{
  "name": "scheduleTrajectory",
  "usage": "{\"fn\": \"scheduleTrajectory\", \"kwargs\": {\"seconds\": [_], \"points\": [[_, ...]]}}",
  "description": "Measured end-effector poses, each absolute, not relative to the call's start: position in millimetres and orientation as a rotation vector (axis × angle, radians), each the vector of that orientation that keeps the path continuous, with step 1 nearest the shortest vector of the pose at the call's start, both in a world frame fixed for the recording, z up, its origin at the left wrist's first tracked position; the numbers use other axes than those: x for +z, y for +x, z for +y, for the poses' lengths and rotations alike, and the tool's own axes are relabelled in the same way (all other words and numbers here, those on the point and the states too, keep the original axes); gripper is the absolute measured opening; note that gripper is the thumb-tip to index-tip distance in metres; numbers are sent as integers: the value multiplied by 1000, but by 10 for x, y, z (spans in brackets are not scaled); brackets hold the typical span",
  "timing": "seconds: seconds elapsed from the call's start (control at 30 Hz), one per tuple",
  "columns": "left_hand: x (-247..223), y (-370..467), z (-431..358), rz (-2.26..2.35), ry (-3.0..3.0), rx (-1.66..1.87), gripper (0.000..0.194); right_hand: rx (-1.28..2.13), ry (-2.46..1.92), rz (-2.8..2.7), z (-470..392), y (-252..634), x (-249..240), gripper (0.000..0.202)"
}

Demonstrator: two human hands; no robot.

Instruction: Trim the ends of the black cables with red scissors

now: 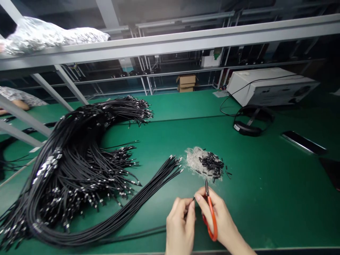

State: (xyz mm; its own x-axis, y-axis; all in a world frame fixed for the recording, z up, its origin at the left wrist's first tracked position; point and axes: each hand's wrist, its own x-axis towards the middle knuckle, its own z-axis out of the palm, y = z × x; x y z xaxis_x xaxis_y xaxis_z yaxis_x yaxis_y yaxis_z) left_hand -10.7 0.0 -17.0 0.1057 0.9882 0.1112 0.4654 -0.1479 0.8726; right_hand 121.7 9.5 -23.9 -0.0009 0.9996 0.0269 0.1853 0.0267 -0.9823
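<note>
My left hand [180,226] pinches the end of a black cable [148,232], which trails off to the left along the front of the table. Close beside it, my right hand [219,216] is wrapped round scissors [211,212] with orange handles, their dark blades pointing away from me. My right thumb and fingertips meet near the cable's tip. Just beyond my hands lies a pile of short black pieces [212,163] on whitish, stringy scraps [193,159]. Left of that pile, the tips of a cable bundle [159,177] with pale ends fan out.
A large heap of black cables [79,148] covers the left of the green table [252,191]. On the right are a black headband device [251,122], a phone [304,142] and a white box-shaped machine [268,86]. A metal shelf beam [170,44] crosses above. Another person's arm [17,103] shows far left.
</note>
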Motion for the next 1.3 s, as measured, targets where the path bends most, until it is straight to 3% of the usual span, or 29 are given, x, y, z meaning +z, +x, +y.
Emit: {"fn": "scheduleTrajectory", "kwargs": {"seconds": [0.3, 0.6, 0.8, 1.13, 1.3], "points": [[-79, -104, -26, 1383, 1489, 1134, 24, 1553, -1069, -731, 86, 974, -275, 30], [-109, -99, -48, 1471, 1470, 1156, 22, 1491, -1305, -968, 128, 1127, -311, 33], [-103, -125, -27, 1462, 1462, 1108, 24, 1503, -1249, -817, 92, 1150, -217, 49], [-103, -135, -33, 1441, 1511, 1132, 24, 1512, -1182, -959, 61, 1098, -236, 33], [-184, -162, -24, 1395, 1698, 1167, 18, 1179, -1343, -1273, 42, 1140, -239, 20]]}}
